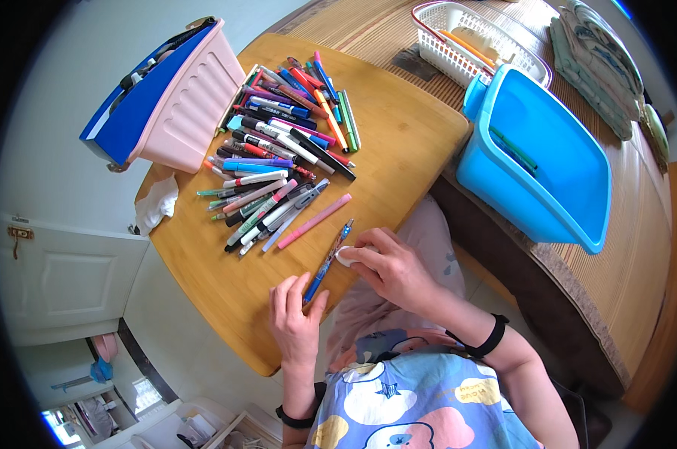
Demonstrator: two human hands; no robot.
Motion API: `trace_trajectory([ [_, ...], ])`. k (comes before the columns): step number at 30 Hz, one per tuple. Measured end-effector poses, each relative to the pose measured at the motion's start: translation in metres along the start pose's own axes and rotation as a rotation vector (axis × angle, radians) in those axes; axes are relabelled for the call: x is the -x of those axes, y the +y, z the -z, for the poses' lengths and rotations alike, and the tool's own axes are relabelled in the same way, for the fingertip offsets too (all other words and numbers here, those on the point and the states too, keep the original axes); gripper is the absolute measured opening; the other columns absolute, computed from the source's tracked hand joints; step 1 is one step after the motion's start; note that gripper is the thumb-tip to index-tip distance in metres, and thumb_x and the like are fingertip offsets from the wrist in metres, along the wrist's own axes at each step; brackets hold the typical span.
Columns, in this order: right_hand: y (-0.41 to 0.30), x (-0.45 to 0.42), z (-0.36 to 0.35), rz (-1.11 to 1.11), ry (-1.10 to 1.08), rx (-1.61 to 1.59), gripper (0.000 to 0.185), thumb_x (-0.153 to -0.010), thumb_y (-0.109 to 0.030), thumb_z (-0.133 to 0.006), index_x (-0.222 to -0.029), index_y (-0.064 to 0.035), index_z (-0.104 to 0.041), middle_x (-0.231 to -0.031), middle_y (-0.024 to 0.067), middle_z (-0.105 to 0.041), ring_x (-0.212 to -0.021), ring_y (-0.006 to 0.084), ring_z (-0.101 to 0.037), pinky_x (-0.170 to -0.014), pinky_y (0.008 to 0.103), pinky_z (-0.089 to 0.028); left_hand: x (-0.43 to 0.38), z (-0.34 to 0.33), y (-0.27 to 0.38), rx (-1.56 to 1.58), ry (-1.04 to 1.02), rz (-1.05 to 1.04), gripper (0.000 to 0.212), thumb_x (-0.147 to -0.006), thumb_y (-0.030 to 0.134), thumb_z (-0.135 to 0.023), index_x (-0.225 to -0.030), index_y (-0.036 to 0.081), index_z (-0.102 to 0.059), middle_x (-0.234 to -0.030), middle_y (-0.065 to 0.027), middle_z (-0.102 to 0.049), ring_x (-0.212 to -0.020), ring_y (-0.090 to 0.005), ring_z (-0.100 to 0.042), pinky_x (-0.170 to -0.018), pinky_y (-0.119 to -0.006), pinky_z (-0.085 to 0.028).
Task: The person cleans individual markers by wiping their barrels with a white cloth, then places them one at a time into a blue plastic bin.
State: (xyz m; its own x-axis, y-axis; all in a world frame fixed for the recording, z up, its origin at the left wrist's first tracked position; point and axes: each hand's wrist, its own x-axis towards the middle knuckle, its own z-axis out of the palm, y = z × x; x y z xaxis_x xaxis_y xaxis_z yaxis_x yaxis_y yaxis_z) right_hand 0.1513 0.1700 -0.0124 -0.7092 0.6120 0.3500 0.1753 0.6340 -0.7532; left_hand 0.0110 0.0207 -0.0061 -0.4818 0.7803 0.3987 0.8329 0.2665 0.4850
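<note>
A blue patterned ballpoint pen [329, 261] lies slantwise near the front edge of the wooden table. Its lower end sits between the thumb and fingers of my left hand [294, 314]; whether they grip it is hard to tell. My right hand [393, 268] pinches a small wad of white tissue or cloth [347, 256] against or just beside the pen's middle. A pink pen [315, 221] lies alone a little beyond. Past it spreads a large pile of pens and markers [282, 140] in many colours, several overlapping.
At the table's far left stands a pink bin [189, 104] with a blue box and dark items. Crumpled white tissue [157, 205] lies at the left edge. A blue bin [540, 185] holding green pens stands right on the mat, near a white basket [450, 53] and folded bedding [596, 67].
</note>
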Motion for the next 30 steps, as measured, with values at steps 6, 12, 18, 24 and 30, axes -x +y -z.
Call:
trace_trajectory([
  [6,0.006,-0.024,0.020,-0.031,0.104,-0.147,0.019,-0.084,-0.003,-0.076,-0.103,-0.0078,-0.075,-0.096,0.0128,-0.063,-0.083,0.0329,-0.066,-0.070,0.0402,-0.055,0.007,-0.001,-0.009,0.083,-0.019,0.014,0.025,-0.079,0.002,-0.083,-0.102,0.003,-0.074,-0.098,-0.0088,-0.064,-0.087,-0.0284,-0.063,-0.076,-0.040,-0.053],
  [12,0.006,-0.019,-0.008,0.049,0.194,0.060,0.022,-0.084,-0.002,-0.076,-0.105,-0.0055,-0.074,-0.094,0.0123,-0.062,-0.083,0.0309,-0.066,-0.070,0.0394,-0.055,0.009,-0.001,-0.010,0.090,0.033,-0.004,0.022,-0.078,-0.002,-0.083,-0.098,0.002,-0.075,-0.094,-0.0087,-0.063,-0.083,-0.0268,-0.063,-0.072,-0.039,-0.053],
  [18,0.004,-0.024,0.004,-0.119,0.112,-0.101,0.025,-0.085,-0.002,-0.076,-0.109,-0.0058,-0.073,-0.095,0.0121,-0.062,-0.083,0.0297,-0.066,-0.070,0.0395,-0.055,0.011,-0.001,-0.013,0.110,0.036,-0.003,0.022,-0.078,-0.005,-0.082,-0.098,0.001,-0.075,-0.093,-0.0088,-0.063,-0.082,-0.0262,-0.063,-0.070,-0.037,-0.053],
  [24,-0.009,-0.009,-0.009,0.029,0.106,0.126,0.027,-0.085,-0.002,-0.073,-0.112,-0.0064,-0.073,-0.098,0.0107,-0.061,-0.091,0.0281,-0.067,-0.072,0.0390,-0.056,0.011,-0.002,-0.013,0.112,0.046,-0.004,0.024,-0.077,-0.004,-0.082,-0.098,0.003,-0.075,-0.092,-0.0081,-0.063,-0.081,-0.0263,-0.062,-0.070,-0.038,-0.053],
  [30,0.002,-0.019,-0.008,0.034,0.142,0.091,0.033,-0.084,-0.001,-0.070,-0.115,-0.0088,-0.074,-0.102,0.0097,-0.062,-0.093,0.0284,-0.066,-0.072,0.0389,-0.057,0.008,-0.002,-0.010,0.105,0.044,-0.018,0.024,-0.078,-0.005,-0.081,-0.100,0.002,-0.075,-0.093,-0.0079,-0.063,-0.081,-0.0264,-0.062,-0.071,-0.038,-0.053],
])
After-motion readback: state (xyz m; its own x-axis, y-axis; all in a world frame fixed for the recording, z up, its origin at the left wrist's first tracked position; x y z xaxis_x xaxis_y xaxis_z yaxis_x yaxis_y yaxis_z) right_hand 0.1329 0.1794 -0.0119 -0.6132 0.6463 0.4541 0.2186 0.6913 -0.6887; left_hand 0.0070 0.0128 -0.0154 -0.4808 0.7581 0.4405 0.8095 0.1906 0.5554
